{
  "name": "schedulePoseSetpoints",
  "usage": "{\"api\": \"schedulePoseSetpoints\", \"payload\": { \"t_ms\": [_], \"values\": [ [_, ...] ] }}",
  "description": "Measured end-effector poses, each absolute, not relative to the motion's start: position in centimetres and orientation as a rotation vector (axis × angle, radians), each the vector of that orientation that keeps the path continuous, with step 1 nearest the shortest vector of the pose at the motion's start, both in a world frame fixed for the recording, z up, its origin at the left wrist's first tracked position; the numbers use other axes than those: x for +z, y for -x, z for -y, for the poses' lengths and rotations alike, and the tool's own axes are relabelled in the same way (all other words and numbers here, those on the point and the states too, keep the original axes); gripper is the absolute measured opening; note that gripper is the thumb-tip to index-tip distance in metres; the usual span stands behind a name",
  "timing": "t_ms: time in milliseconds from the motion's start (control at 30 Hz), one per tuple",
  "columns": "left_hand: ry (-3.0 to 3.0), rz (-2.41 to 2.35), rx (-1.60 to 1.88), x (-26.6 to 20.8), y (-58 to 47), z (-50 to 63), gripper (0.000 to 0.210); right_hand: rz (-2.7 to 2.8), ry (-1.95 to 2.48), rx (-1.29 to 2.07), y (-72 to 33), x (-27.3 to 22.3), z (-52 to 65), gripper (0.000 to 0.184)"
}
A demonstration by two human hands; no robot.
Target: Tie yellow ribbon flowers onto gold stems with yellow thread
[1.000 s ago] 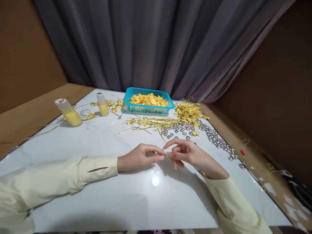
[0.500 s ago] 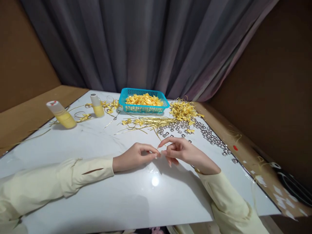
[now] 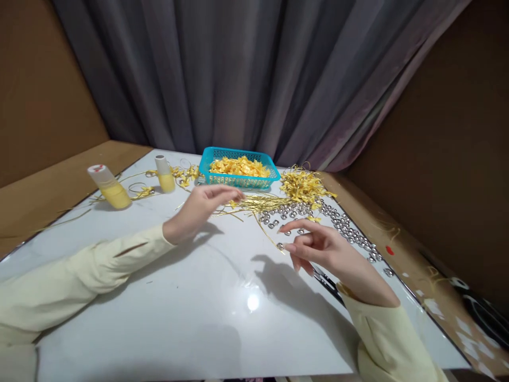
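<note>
My left hand (image 3: 201,209) is raised over the far middle of the table, its fingers stretched out, slightly blurred, with nothing visible in them. Its fingertips are just in front of the blue basket (image 3: 240,182), by the left end of a bundle of gold cords (image 3: 266,203). Thumb and index finger of my right hand (image 3: 320,246) are apart. Just off its thumb is a silver bead (image 3: 280,246) by the end of a single gold cord (image 3: 265,232); whether thumb and bead touch is unclear. A dark slim tool (image 3: 328,285) lies partly hidden beneath my right wrist.
Yellow ribbon pieces (image 3: 238,166) fill the basket. Right of it sits a heap of yellow bows on cords (image 3: 302,183), with many silver beads (image 3: 345,228) scattered in front. Two yellow-filled bottles, one tilted (image 3: 115,193) and one smaller (image 3: 165,178), stand on the left.
My hands, together at the fingertips before, have separated. The left moved up and left to the cord bundle; the right shifted right. The view has tilted slightly.
</note>
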State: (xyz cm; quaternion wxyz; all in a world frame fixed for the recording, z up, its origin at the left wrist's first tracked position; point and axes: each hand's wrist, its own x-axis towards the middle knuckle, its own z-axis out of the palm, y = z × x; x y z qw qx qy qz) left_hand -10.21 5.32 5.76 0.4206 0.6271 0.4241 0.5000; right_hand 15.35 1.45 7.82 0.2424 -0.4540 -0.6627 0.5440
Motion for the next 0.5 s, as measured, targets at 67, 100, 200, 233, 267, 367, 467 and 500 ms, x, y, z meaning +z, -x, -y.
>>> {"api": "schedulePoseSetpoints", "payload": {
  "t_ms": [67, 100, 200, 233, 267, 367, 467, 500],
  "values": [
    [-1.526, -1.044, 1.367, 7.3, 12.0, -6.6, 0.019, 1.788, 1.256, 1.444, -15.4, 7.9, -1.2, 0.041],
    [-1.486, -1.039, 1.411, 8.1, 12.9, -7.1, 0.017, 1.794, 1.257, 1.440, -15.4, 7.8, -1.2, 0.043],
    [-1.321, -1.067, 1.516, 10.0, 15.4, -8.4, 0.013, 1.838, 1.265, 1.459, -15.1, 7.3, -1.4, 0.046],
    [-1.268, -1.077, 1.553, 10.6, 16.1, -8.6, 0.012, 1.845, 1.268, 1.460, -14.9, 7.1, -1.6, 0.046],
    [-1.223, -1.084, 1.586, 11.1, 16.7, -8.8, 0.013, 1.850, 1.266, 1.462, -14.8, 7.0, -1.7, 0.047],
    [-1.165, -1.122, 1.676, 12.5, 18.4, -9.0, 0.019, 1.856, 1.263, 1.479, -14.7, 6.6, -2.2, 0.048],
    [-1.234, -1.234, 1.767, 13.8, 20.2, -8.7, 0.032, 1.882, 1.264, 1.498, -14.7, 6.3, -2.4, 0.046],
    [-1.266, -1.273, 1.791, 14.2, 20.8, -8.5, 0.036, 1.890, 1.266, 1.499, -14.8, 6.3, -2.4, 0.045]
  ]
}}
